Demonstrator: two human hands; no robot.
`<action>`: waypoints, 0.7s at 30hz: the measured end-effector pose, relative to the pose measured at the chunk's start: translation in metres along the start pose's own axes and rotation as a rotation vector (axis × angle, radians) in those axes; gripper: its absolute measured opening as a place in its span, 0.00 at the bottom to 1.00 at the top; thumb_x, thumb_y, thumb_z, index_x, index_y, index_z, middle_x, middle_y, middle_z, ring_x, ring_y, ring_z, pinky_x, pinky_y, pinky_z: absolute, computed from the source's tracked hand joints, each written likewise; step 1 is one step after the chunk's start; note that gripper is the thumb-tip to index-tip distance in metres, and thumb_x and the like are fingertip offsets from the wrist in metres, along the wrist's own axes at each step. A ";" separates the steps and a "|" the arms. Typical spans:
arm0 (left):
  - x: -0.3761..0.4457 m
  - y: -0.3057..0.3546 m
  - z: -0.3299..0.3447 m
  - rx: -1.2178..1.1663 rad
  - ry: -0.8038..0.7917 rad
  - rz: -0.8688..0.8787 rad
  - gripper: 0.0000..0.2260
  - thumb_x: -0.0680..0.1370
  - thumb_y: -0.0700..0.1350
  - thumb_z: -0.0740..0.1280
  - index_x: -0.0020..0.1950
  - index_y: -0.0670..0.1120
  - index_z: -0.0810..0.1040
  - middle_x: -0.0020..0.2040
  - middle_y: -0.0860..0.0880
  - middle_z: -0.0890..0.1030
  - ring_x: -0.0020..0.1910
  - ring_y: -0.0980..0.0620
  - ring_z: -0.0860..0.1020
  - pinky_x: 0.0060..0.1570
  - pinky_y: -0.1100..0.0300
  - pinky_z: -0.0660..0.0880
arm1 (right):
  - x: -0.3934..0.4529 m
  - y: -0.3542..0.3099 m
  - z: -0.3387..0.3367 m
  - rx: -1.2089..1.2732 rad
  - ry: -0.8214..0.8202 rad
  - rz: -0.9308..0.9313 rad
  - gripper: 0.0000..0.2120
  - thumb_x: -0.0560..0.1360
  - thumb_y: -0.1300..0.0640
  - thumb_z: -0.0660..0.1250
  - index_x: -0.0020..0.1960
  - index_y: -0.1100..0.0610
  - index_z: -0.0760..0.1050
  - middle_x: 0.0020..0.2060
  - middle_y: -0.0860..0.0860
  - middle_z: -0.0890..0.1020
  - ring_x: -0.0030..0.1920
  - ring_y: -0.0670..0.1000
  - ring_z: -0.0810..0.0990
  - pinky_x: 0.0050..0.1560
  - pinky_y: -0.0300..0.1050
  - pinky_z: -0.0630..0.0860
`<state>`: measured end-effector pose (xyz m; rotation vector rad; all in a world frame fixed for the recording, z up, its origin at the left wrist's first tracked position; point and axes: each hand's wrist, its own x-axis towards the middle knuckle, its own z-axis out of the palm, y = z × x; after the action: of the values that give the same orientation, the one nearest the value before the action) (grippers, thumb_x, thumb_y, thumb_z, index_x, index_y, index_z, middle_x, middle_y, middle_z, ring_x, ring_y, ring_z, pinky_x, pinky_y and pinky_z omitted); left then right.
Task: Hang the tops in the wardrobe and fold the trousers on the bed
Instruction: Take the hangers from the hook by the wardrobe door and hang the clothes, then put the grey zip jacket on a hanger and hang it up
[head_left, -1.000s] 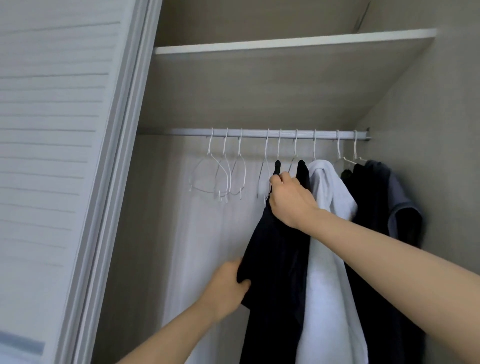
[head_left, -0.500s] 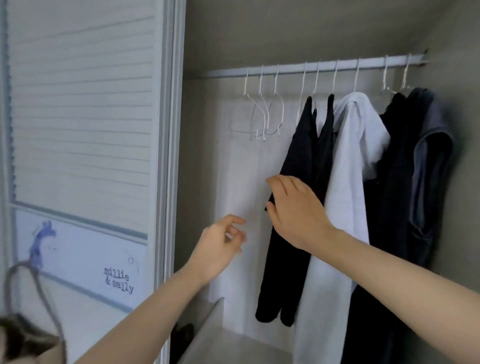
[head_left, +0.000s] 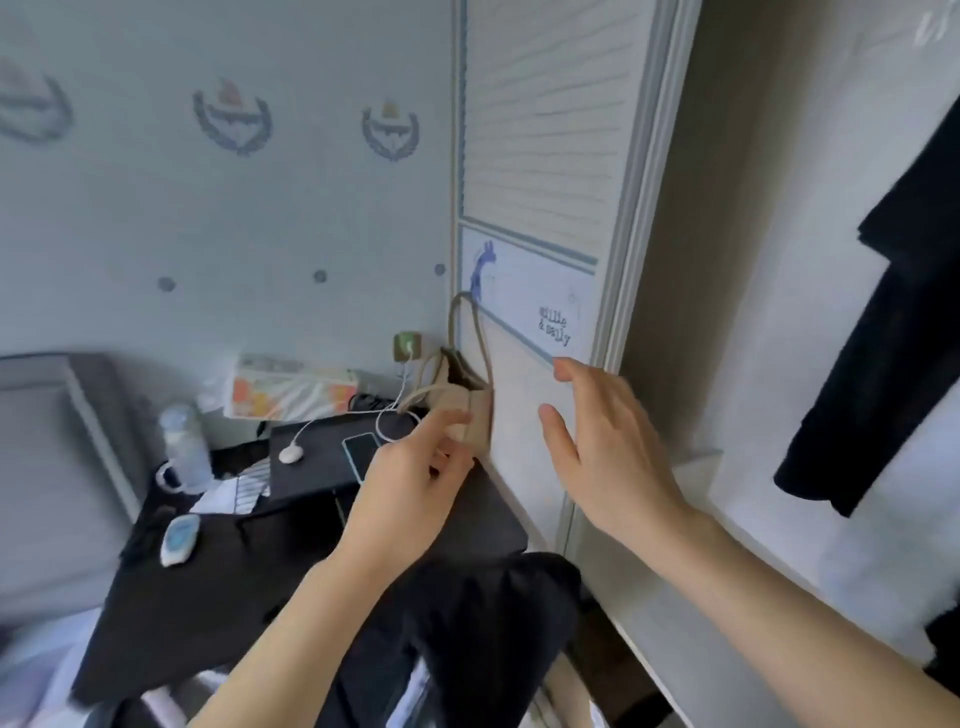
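A black top (head_left: 878, 332) hangs inside the open wardrobe at the far right, with a white garment (head_left: 852, 545) hanging beside and below it. Neither hand touches them. My left hand (head_left: 410, 483) is in mid-air over the dark bedside table, fingers loosely curled, holding nothing. My right hand (head_left: 608, 447) is raised in front of the wardrobe's sliding door (head_left: 540, 156), fingers spread and relaxed, empty. A dark garment (head_left: 483, 623) lies bunched at the bottom middle, below both forearms.
A dark bedside table (head_left: 218, 566) holds a water bottle (head_left: 182, 447), a phone (head_left: 361, 454) with a white charging cable, a tissue pack (head_left: 291, 389) and a beige bag (head_left: 467, 405) against the door. A grey headboard (head_left: 47, 467) stands at the left.
Both hands have let go of the black top and drawn back from the rail. The view has swung left and down, from the hanging rail to the bedside table.
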<state>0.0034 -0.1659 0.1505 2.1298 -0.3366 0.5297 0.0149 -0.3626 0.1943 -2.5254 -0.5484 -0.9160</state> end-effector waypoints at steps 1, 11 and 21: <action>-0.031 -0.003 -0.007 0.012 0.051 -0.071 0.12 0.80 0.51 0.62 0.62 0.59 0.74 0.41 0.59 0.82 0.44 0.62 0.81 0.44 0.65 0.78 | -0.014 -0.013 0.006 0.055 -0.024 -0.044 0.22 0.79 0.49 0.54 0.68 0.59 0.67 0.57 0.54 0.78 0.59 0.56 0.75 0.58 0.49 0.73; -0.315 0.005 -0.059 0.120 0.475 -0.653 0.11 0.79 0.49 0.63 0.51 0.68 0.74 0.38 0.60 0.83 0.34 0.58 0.81 0.32 0.68 0.75 | -0.160 -0.171 0.055 0.501 -0.366 -0.313 0.18 0.79 0.55 0.62 0.67 0.61 0.69 0.56 0.53 0.78 0.57 0.54 0.74 0.56 0.50 0.73; -0.580 0.008 -0.129 0.225 0.842 -1.173 0.13 0.79 0.47 0.64 0.49 0.68 0.72 0.36 0.55 0.82 0.33 0.59 0.79 0.37 0.56 0.77 | -0.319 -0.377 0.094 0.735 -0.818 -0.636 0.16 0.79 0.55 0.61 0.65 0.59 0.70 0.53 0.53 0.79 0.56 0.56 0.74 0.55 0.50 0.72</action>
<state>-0.5373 -0.0395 -0.0603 1.7033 1.3904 0.6684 -0.3452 -0.0704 0.0017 -1.9280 -1.6320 0.2376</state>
